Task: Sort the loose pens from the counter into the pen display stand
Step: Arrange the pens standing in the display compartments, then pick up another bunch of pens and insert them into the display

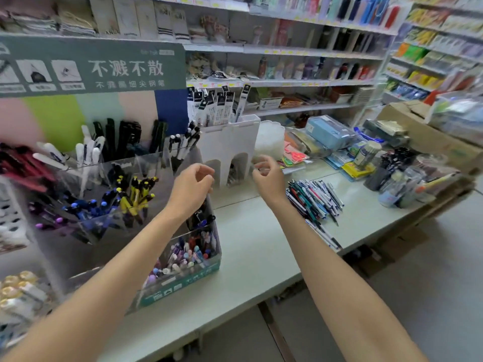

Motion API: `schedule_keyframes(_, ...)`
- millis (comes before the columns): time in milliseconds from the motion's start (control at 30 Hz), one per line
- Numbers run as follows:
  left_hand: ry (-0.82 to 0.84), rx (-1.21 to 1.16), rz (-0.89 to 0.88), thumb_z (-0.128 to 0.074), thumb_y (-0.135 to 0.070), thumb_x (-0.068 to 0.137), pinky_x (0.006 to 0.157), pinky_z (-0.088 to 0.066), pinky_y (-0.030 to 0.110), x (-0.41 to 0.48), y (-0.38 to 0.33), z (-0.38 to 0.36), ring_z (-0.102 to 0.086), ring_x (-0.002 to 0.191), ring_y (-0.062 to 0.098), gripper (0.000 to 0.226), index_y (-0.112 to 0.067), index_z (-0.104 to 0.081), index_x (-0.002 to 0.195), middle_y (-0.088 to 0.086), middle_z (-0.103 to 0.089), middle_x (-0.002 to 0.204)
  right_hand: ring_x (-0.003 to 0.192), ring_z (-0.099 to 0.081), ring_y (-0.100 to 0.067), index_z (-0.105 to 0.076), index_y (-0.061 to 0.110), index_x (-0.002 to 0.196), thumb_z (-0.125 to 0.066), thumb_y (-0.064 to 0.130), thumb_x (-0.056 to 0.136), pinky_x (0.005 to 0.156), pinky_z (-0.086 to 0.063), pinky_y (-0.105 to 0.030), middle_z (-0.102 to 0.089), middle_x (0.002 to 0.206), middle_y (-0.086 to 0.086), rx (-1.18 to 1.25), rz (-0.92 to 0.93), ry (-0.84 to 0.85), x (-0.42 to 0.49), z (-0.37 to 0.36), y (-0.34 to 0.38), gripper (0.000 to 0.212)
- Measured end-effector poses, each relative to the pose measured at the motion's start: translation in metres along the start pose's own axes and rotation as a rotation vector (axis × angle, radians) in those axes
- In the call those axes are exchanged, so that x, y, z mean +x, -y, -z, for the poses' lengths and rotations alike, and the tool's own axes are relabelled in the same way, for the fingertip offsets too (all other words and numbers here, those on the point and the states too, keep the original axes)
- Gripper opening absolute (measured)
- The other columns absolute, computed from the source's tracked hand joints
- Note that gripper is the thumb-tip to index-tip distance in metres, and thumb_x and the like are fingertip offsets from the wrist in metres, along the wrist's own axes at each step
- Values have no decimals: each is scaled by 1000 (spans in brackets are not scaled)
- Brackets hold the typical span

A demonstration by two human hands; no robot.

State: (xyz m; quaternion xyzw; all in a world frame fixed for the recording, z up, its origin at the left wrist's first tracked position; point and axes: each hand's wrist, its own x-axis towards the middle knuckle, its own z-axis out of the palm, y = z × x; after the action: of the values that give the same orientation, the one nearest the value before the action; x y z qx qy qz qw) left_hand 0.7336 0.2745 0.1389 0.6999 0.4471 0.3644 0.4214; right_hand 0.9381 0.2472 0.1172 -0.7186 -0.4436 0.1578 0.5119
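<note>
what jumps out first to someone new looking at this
Two bare arms fill the foreground, left hand and right hand raised with curled fingers above the counter. At left stands the clear pen display stand, packed with pens. At right, a heap of loose pens lies on the counter.
</note>
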Motion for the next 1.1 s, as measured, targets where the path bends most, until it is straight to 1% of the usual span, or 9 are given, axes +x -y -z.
schedule_keyframes(200, 161, 8, 94, -52, -9, 95, 78, -56, 40, 18, -12, -115, -64, 74, 17, 19, -10, -60, 111, 4, -66, 94, 105, -60, -23, -61, 12, 122, -58, 8, 89, 89, -51, -36, -64, 118, -7, -225, -216, 47, 10, 87, -116, 33)
schedule_keyframes(333, 192, 52, 234, -53, -8, 93, 77, -54, 39, 40, 16, -205, -62, 71, 17, 21, -4, -61, 112, 12, -68, 96, 110, -59, -22, -61, 12, 126, -59, 10, 92, 89, -47, -30, -62, 125, -6, -356, -224, 112, 40, 137, -194, 34)
schedule_keyframes(500, 114, 108, 505, -54, -14, 92, 75, -48, 30, 45, 64, -323, -63, 96, 26, 24, -11, -61, 114, 13, -65, 113, 118, -54, -23, -59, 12, 127, -58, 9, 93, 98, -44, -33, -57, 129, -7, -423, -176, 232, 93, 190, -283, 34)
schedule_keyframes(600, 44, 139, 660, -56, -25, 97, 89, -46, 33, 34, 72, -376, -56, 114, 28, 42, -7, -50, 135, 14, -56, 132, 128, -45, -24, -57, 14, 128, -59, 9, 93, 108, -35, -36, -51, 136, -7, -421, -103, 297, 114, 213, -312, 35)
schedule_keyframes(667, 11, 198, 741, -62, -41, 93, 104, -42, 40, 29, 73, -402, -47, 130, 31, 69, -5, -37, 146, 17, -44, 146, 129, -42, -23, -57, 13, 129, -59, 9, 93, 111, -33, -37, -49, 136, -7, -390, -64, 329, 123, 220, -323, 36)
schedule_keyframes(767, 41, 372, 802, -65, -69, 77, 114, -27, 47, 21, 64, -441, -20, 146, 34, 117, -7, -6, 155, 15, -18, 161, 127, -43, -23, -59, 11, 125, -59, 6, 91, 110, -32, -35, -50, 134, -8, -347, -10, 335, 129, 220, -339, 35)
schedule_keyframes(833, 41, 443, 821, -63, -82, 65, 116, -21, 52, 19, 58, -469, -7, 150, 30, 136, -11, 10, 155, 9, 0, 165, 130, -41, -24, -59, 11, 125, -58, 6, 90, 110, -29, -34, -49, 137, -9, -352, 7, 336, 127, 216, -351, 35)
schedule_keyframes(967, 9, 591, 830, -58, -90, 58, 118, -12, 50, 16, 58, -511, 9, 151, 25, 146, -9, 19, 153, 9, 13, 164, 131, -40, -25, -59, 11, 126, -56, 6, 89, 110, -27, -34, -46, 137, -9, -341, 2, 354, 121, 212, -373, 38)
schedule_keyframes(1100, -81, 635, 780, -68, -70, 69, 119, -10, 46, 9, 65, -519, 8, 152, 23, 133, -7, 14, 154, 9, 8, 165, 130, -38, -22, -59, 13, 126, -55, 5, 90, 111, -30, -36, -45, 137, -7, -327, 7, 382, 122, 211, -386, 37)
